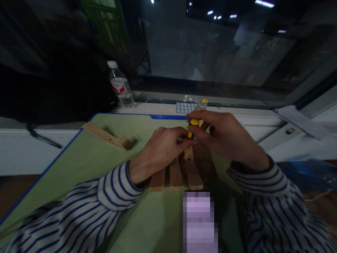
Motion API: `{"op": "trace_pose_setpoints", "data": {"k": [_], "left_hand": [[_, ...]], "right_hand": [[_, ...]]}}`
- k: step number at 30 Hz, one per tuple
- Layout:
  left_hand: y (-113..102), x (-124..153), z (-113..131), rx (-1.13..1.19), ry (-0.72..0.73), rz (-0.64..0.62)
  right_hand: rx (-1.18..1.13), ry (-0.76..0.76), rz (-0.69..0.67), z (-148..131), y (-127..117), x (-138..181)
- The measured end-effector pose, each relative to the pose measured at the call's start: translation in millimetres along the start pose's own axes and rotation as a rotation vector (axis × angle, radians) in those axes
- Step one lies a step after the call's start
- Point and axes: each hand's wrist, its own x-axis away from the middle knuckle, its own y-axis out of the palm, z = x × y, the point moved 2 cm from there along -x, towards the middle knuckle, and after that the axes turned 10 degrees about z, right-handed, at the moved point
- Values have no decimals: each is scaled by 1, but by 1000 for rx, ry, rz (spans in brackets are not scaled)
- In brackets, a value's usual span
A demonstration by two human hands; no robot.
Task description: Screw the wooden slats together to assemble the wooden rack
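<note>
My right hand [221,135] is closed, its thumb and fingers pinching the top of a small yellow-and-black screwdriver [194,122]. Just below, the thumb and fingertips of my left hand [163,147] close around the tool's lower end; its tip is hidden. Under the hands, three wooden slats lie side by side: a left slat [158,181], a middle slat [176,175] and a right slat [193,172]. Dark holes show in the middle and right ones, and my hands cover their far ends.
A wooden piece with a block at its end [107,136] lies at the left of the green table [79,158]. On the windowsill stand a water bottle [121,86] and a clear container with a yellow top [202,104], near a blue-gridded sheet [184,107]. A pixelated patch covers the front.
</note>
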Motion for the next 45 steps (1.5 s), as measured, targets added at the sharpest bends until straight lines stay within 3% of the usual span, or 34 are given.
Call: {"op": "trace_pose_setpoints", "data": {"k": [18, 35, 45], "left_hand": [[4, -2, -4, 5, -1, 10], [5, -4, -9, 20, 28, -39], [7, -4, -10, 35, 20, -16]], "right_hand": [[59, 1, 32, 5, 5, 1], [-24, -44, 7, 5, 2, 5], [-2, 24, 6, 8, 4, 4]]}}
